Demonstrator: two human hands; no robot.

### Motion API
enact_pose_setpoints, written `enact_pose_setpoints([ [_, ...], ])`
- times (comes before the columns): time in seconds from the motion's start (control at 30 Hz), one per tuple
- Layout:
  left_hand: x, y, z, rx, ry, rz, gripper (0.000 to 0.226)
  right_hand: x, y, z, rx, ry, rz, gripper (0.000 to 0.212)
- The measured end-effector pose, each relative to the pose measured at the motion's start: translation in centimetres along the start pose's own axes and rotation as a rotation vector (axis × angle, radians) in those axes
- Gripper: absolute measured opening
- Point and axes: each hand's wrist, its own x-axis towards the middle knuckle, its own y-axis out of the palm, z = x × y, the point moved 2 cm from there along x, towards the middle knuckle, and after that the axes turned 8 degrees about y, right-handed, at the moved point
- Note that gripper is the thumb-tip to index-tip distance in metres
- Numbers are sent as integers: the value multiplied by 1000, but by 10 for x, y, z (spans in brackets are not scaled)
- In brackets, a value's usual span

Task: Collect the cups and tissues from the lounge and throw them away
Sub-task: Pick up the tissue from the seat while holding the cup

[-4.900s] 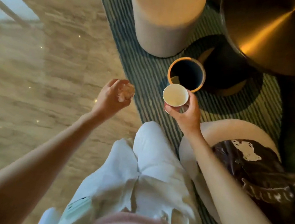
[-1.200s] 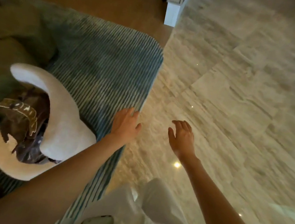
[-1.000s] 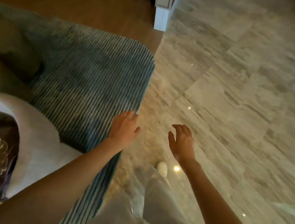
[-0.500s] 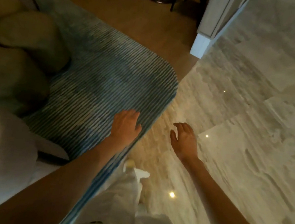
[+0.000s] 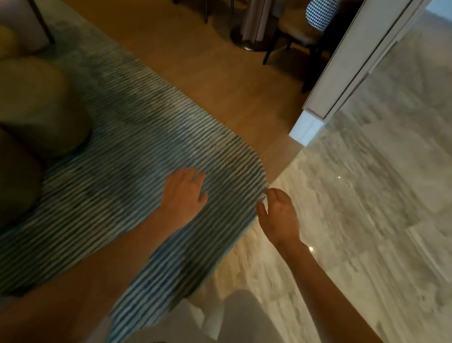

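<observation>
My left hand (image 5: 183,194) hangs in the air over the striped blue rug (image 5: 121,175), palm down, fingers relaxed and holding nothing. My right hand (image 5: 279,215) floats beside it over the rug's rounded edge, fingers loosely bent, also empty. No cup, tissue or bin is in view.
Green round cushions (image 5: 25,106) lie on the rug at the left. A white pillar (image 5: 342,71) stands ahead on the right, where the wood floor (image 5: 205,54) meets the marble floor (image 5: 385,205). Chairs (image 5: 302,29) and a table base stand beyond it. My white trouser leg (image 5: 228,328) shows at the bottom.
The cup and tissue I held earlier are gone from my hands. The view has swung away from the white seat and the bin; the pillar and chairs have come into view.
</observation>
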Motion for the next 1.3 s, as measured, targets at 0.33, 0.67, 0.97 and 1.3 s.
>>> enact_pose_setpoints([
  [0.33,227,-18,67,-17,-154,34,51,267,-2,14,68,-91,98,38],
  [0.67,387,-79,177,-43,-450,-20,54,514,-7,108,56,-358,262,40],
  [0.97,532,-142,336,-12,-522,-125,55,716,18,236,27,-450,299,42],
  [1.3,726,-206,464,26,-461,-70,49,945,4,320,15,-452,197,41],
])
